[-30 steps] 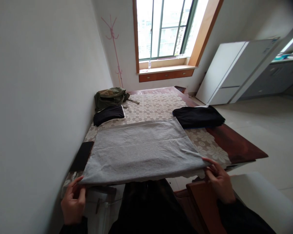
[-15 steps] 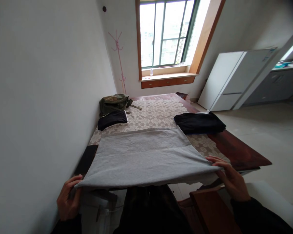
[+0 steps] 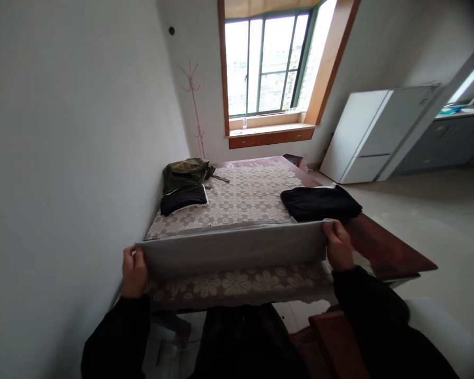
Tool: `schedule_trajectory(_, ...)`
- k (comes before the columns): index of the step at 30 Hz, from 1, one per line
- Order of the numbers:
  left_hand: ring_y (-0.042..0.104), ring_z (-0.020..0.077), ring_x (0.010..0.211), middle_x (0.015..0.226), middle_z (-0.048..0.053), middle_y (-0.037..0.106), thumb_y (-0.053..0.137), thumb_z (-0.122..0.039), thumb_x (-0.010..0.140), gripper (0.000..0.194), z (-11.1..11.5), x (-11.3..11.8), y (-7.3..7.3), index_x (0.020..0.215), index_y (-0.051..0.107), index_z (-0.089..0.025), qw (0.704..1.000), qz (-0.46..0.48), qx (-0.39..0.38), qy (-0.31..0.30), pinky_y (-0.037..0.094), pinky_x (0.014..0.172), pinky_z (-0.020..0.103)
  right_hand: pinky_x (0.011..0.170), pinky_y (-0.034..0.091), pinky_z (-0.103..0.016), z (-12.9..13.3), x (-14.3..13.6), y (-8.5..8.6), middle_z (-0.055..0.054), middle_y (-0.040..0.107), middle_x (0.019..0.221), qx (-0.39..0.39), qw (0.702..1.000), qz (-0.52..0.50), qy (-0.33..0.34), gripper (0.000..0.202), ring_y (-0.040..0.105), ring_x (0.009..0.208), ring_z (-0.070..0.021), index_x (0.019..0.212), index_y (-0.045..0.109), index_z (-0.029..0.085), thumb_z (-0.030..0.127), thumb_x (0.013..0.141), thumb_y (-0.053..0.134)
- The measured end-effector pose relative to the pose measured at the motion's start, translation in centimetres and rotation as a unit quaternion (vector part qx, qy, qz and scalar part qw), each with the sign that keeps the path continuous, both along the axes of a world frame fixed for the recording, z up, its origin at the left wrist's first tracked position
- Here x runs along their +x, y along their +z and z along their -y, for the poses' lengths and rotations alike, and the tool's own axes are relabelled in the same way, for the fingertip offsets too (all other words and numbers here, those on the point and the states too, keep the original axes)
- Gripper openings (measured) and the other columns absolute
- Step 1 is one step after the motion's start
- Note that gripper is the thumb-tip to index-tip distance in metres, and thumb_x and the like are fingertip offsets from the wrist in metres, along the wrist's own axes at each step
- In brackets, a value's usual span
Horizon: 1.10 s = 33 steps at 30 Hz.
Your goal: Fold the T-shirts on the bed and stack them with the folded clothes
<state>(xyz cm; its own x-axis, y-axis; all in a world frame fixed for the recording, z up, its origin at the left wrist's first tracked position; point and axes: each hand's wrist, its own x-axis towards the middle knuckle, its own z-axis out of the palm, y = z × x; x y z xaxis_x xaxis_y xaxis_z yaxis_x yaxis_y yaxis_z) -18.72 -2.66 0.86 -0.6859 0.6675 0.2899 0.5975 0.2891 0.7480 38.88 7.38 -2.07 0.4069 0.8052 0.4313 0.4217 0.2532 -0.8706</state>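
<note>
A grey cloth (image 3: 233,250) is stretched between my two hands, its near edge raised above the table and its far part lying on the patterned tablecloth (image 3: 245,200). My left hand (image 3: 135,271) pinches the left corner of that edge, close to the wall. At the right corner, my right hand (image 3: 338,246) grips the fabric with the thumb on the near side. What kind of cloth it is, I cannot tell.
Folded black cloth (image 3: 319,202) lies on the table's right side. Another black folded piece (image 3: 184,199) and an olive backpack (image 3: 187,173) sit at the left by the wall (image 3: 75,158). A wooden chair (image 3: 335,342) stands at the near right.
Both hands have lifted the near edge of the grey cloth up and away from me, folding it over toward the far side. The tablecloth's near part now shows beneath.
</note>
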Motion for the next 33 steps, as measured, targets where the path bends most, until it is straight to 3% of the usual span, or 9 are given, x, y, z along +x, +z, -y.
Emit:
schedule_trajectory(4, 0.072, 0.0331, 0.097, 0.099, 0.018, 0.073, 0.042, -0.033, 0.099, 0.031, -5.4, 0.8, -0.1, 0.119, 0.057, -0.014, 0.993, -0.048, -0.104, 0.003, 0.053, 0.088, 0.043, 0.084, 0.051, -0.033, -5.3, -2.7, 0.6, -0.014, 0.075, 0.106, -0.165, 0.971, 0.168, -0.048, 0.032, 0.07, 0.099, -0.0275, 0.115, 0.064, 0.019, 0.04, 0.1, 0.045)
schedule_trajectory(7, 0.074, 0.0364, 0.091, 0.091, 0.02, 0.075, 0.044, -0.033, 0.1, 0.032, -7.1, 1.2, -1.1, 0.118, 0.059, -0.012, 0.984, -0.081, -0.16, -0.006, 0.053, 0.085, 0.044, 0.082, 0.049, -0.034, -6.5, -3.8, -0.2, -0.016, 0.076, 0.101, -0.214, 0.952, 0.215, -0.042, 0.032, 0.071, 0.097, -0.03, 0.119, 0.066, 0.017, 0.037, 0.099, 0.051)
schedule_trajectory(12, 0.075, 0.0349, 0.094, 0.097, 0.019, 0.077, 0.041, -0.035, 0.102, 0.033, -7.5, 0.7, -2.0, 0.12, 0.059, -0.015, 0.97, -0.134, -0.199, -0.026, 0.054, 0.084, 0.041, 0.08, 0.046, -0.035, -6.8, -3.7, -1.4, -0.017, 0.076, 0.1, -0.268, 0.924, 0.268, -0.045, 0.038, 0.072, 0.095, -0.0316, 0.128, 0.065, 0.018, 0.041, 0.103, 0.048)
schedule_trajectory(20, 0.076, 0.0346, 0.097, 0.101, 0.02, 0.077, 0.036, -0.035, 0.104, 0.037, -8.2, 0.3, -2.2, 0.124, 0.058, -0.013, 0.954, -0.188, -0.229, -0.034, 0.054, 0.082, 0.04, 0.079, 0.046, -0.034, -7.7, -3.3, -1.2, -0.018, 0.077, 0.104, -0.297, 0.9, 0.318, -0.03, 0.041, 0.072, 0.099, -0.0315, 0.133, 0.061, 0.019, 0.043, 0.106, 0.042)
schedule_trajectory(28, 0.075, 0.0346, 0.098, 0.099, 0.017, 0.078, 0.042, -0.039, 0.103, 0.034, -8.0, 0.1, -2.3, 0.111, 0.067, -0.017, 0.943, -0.218, -0.247, -0.034, 0.053, 0.082, 0.039, 0.081, 0.048, -0.039, -7.8, -3.5, -1.5, -0.019, 0.077, 0.105, -0.302, 0.876, 0.376, -0.016, 0.041, 0.073, 0.098, -0.0342, 0.133, 0.06, 0.019, 0.044, 0.106, 0.041)
schedule_trajectory(33, 0.074, 0.0324, 0.102, 0.114, 0.016, 0.077, 0.046, -0.04, 0.102, 0.033, -7.8, 0.1, -2.6, 0.115, 0.068, -0.02, 0.946, -0.224, -0.23, -0.035, 0.054, 0.082, 0.038, 0.079, 0.048, -0.038, -7.5, -3.3, -2.2, -0.016, 0.074, 0.122, -0.269, 0.873, 0.407, -0.019, 0.036, 0.073, 0.1, -0.0327, 0.128, 0.064, 0.021, 0.043, 0.103, 0.048)
